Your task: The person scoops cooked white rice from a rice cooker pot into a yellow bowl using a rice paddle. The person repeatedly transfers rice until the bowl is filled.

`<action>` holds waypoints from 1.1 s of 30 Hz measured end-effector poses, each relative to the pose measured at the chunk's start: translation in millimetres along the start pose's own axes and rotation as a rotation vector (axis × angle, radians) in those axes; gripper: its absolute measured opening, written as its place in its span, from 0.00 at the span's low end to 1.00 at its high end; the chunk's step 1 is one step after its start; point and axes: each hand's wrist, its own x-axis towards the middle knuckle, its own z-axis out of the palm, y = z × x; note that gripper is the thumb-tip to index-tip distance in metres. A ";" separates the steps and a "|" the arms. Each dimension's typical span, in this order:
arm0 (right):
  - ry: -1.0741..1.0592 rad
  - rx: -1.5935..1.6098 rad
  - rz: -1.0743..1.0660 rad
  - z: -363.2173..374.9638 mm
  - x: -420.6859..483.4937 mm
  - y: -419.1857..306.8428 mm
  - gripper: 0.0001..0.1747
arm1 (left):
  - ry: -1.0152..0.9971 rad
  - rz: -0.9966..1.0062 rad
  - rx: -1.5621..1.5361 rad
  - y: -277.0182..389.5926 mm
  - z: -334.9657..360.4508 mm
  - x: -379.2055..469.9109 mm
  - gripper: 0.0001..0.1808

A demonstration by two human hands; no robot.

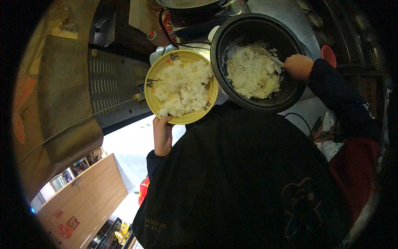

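My left hand (163, 135) grips the near rim of a yellow plate (150, 99), thumb over the edge. Cooked white rice (183, 84) is heaped across the plate, whose rim bears dark and red printed marks. To its right sits a wide black cooker pot (258, 104), with more cooked rice (253, 71) spread over its bottom. My right hand (298, 67) is at the pot's right side, closed around a pale serving utensil (277, 63). The utensil's end meets the rice; its exact shape is hard to make out.
Beyond the pot stands another vessel with a metal rim (189, 3). Black cables (194, 44) run behind the plate. A grey vented panel (115, 84) is at the left, and a red plastic container (328, 56) lies right of the pot. A wooden door (90, 193) is at lower left.
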 end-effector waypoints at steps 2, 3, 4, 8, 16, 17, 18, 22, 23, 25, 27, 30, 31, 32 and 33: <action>-0.046 -0.060 -0.033 -7.9 -4.7 -4.1 0.10 | 0.014 0.005 0.016 0.8 1.7 -0.5 0.19; -0.035 -0.037 -0.053 -8.9 -6.5 -4.8 0.10 | 0.020 0.007 0.023 1.2 2.4 -1.1 0.19; -0.023 -0.014 -0.073 -9.5 -8.1 -5.4 0.10 | 0.021 0.003 0.015 1.4 2.9 -1.7 0.19; 0.005 0.004 -0.125 -15.8 -14.0 -14.0 0.09 | 0.031 0.004 0.006 4.3 4.6 -6.5 0.19; -0.117 0.087 -0.282 -31.9 -17.5 -38.2 0.10 | -0.001 -0.002 -0.014 -4.6 -4.1 -3.4 0.20; -0.144 0.143 -0.320 -41.0 -18.8 -39.6 0.10 | 0.013 -0.018 -0.014 -3.6 -3.8 -5.4 0.20; -0.165 0.162 -0.291 -33.2 -12.3 -34.5 0.10 | 0.011 -0.028 -0.013 -1.5 -1.1 -3.1 0.20; -0.249 0.254 -0.385 -7.7 27.1 -23.6 0.11 | 0.019 -0.004 0.000 -3.0 0.1 -3.4 0.20; -0.266 0.280 -0.456 -7.7 32.9 -25.5 0.12 | 0.016 -0.005 -0.008 -3.1 0.6 -3.7 0.20; -0.250 0.534 -0.397 11.7 46.2 -26.6 0.14 | 0.010 -0.004 -0.011 -0.8 2.0 -5.4 0.20; -0.241 0.742 -0.361 19.8 51.3 -27.2 0.16 | 0.001 0.001 0.003 2.7 5.3 -4.3 0.21; -0.268 0.925 -0.344 17.6 49.8 -31.2 0.15 | 0.035 -0.003 0.009 1.5 3.2 -3.7 0.21; -0.296 0.951 -0.338 17.7 52.1 -29.0 0.15 | 0.042 -0.002 0.015 1.9 4.2 -3.9 0.20; -0.324 0.976 -0.332 18.5 53.8 -27.4 0.14 | 0.049 -0.001 0.022 3.3 6.5 -4.5 0.20; -0.318 0.999 -0.351 18.9 54.6 -26.1 0.14 | 0.056 0.002 0.025 4.2 7.9 -4.4 0.20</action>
